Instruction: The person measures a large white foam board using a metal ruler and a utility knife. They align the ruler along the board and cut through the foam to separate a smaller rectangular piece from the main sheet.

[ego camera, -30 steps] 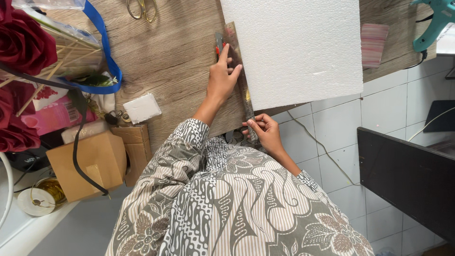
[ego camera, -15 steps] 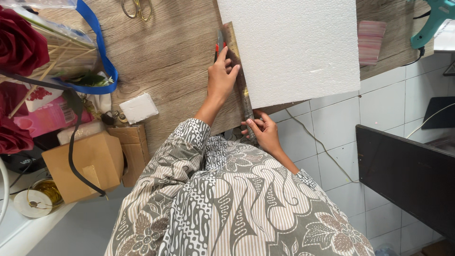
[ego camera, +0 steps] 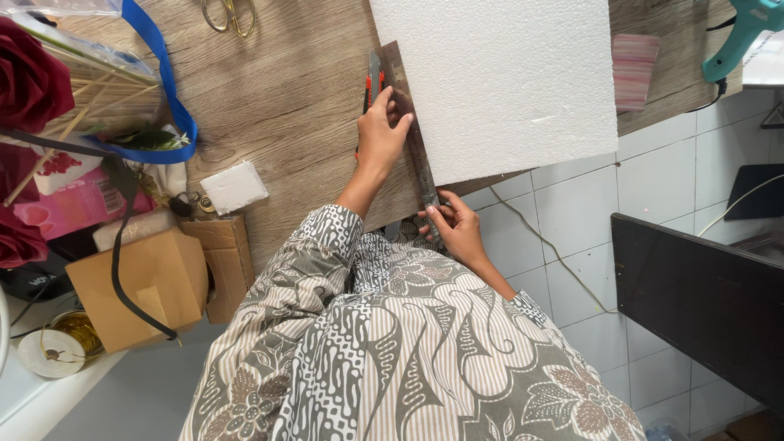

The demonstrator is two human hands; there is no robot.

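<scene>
1. A white foam sheet (ego camera: 498, 77) lies flat on the wooden worktop (ego camera: 286, 106), its near corner hanging past the worktop's edge over the tiled floor (ego camera: 572, 220).
2. A long metal ruler (ego camera: 411, 122) lies along the sheet's left edge, running from the far side toward the person.
3. The left hand (ego camera: 382, 135) rests palm down on the ruler about midway along it, fingers spread forward and pressing it flat; the fingertips touch the foam's edge.
4. A red-handled cutter (ego camera: 372, 86) shows just beyond that hand, lying beside the ruler on its left; whether the hand grips it cannot be told.
5. The right hand (ego camera: 454, 227) is at the ruler's near end, just off the worktop's edge, fingers curled and pinching the ruler there.
6. On the worktop further left lie a small white block (ego camera: 234, 187), gold scissors (ego camera: 229, 14) at the far edge, and a blue ribbon (ego camera: 167, 86) looped by wooden sticks (ego camera: 77, 114).
7. Red fabric roses (ego camera: 28, 82) and cardboard boxes (ego camera: 139, 282) crowd the left side.
8. A teal glue gun (ego camera: 739, 33) sits at the far right, near a pink striped pad (ego camera: 634, 69).
</scene>
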